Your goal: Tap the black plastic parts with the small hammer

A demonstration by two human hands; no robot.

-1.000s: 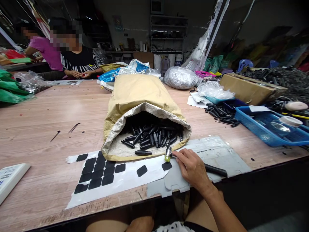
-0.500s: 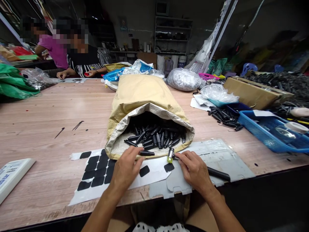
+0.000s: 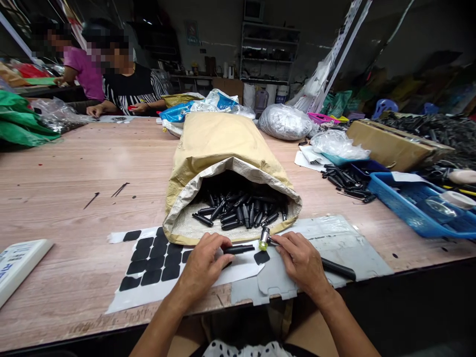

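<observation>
Black tube (image 3: 241, 249): pinched between thumb and fingers of left hand (image 3: 204, 265), held roughly level near white sheet (image 3: 238, 269) with black rounded stickers (image 3: 155, 262). Just in front of tan sack (image 3: 226, 136), mouth toward wearer, more black tubes (image 3: 238, 214) inside. Right hand (image 3: 303, 263): clamped on small hammer (image 3: 264, 237), yellow face down, close to tube tip, handle across grey board (image 3: 349, 245) on counter (image 3: 74, 213).

The hammer head (image 3: 265, 233) looks like glossy metal.
</observation>
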